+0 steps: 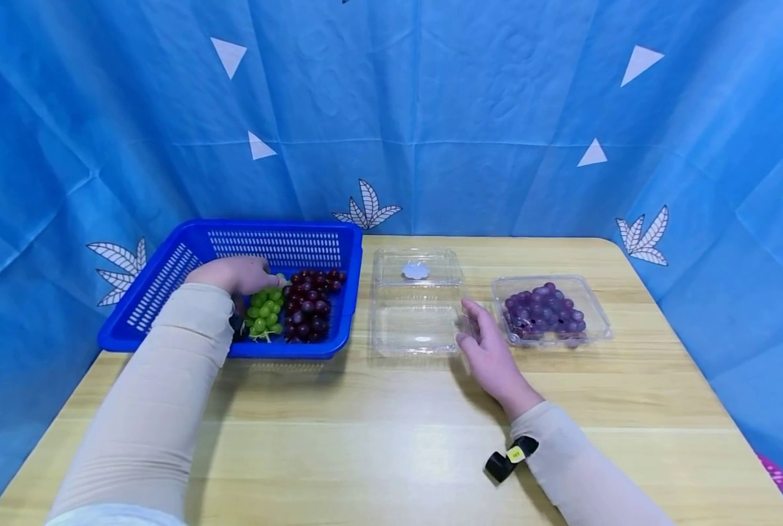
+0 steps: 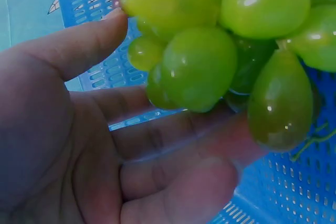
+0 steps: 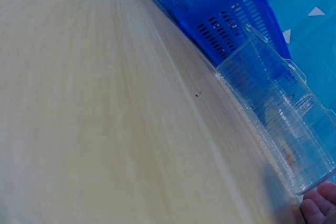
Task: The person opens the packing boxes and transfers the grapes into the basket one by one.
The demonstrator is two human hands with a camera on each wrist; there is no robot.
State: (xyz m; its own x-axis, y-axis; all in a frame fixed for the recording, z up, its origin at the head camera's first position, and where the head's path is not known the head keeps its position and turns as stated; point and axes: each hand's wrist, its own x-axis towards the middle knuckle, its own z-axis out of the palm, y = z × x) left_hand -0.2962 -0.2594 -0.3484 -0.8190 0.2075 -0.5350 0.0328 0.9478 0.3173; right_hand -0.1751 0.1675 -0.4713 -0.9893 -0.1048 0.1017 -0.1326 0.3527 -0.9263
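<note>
In the head view, my left hand [image 1: 237, 275] is inside the blue basket [image 1: 348, 321], at a bunch of green grapes [image 1: 264, 313]. The left wrist view shows the thumb against the green grapes [image 2: 199, 69] and the fingers of the left hand [image 2: 131, 145] curled beneath them. Dark red grapes [image 1: 307, 310] lie beside them in the basket. My right hand [image 1: 490, 354] rests at the right side of a clear plastic box [image 1: 418, 329] whose lid [image 1: 437, 267] is folded back. Its fingertips [image 3: 315, 205] are at the corner of the box [image 3: 283, 119] in the right wrist view.
To the right of the right hand stands a second clear box [image 1: 598, 307] with purple grapes [image 1: 544, 313] in it. All stand on a wooden table [image 1: 378, 438]. A blue curtain [image 1: 483, 109] hangs behind the table and along its sides.
</note>
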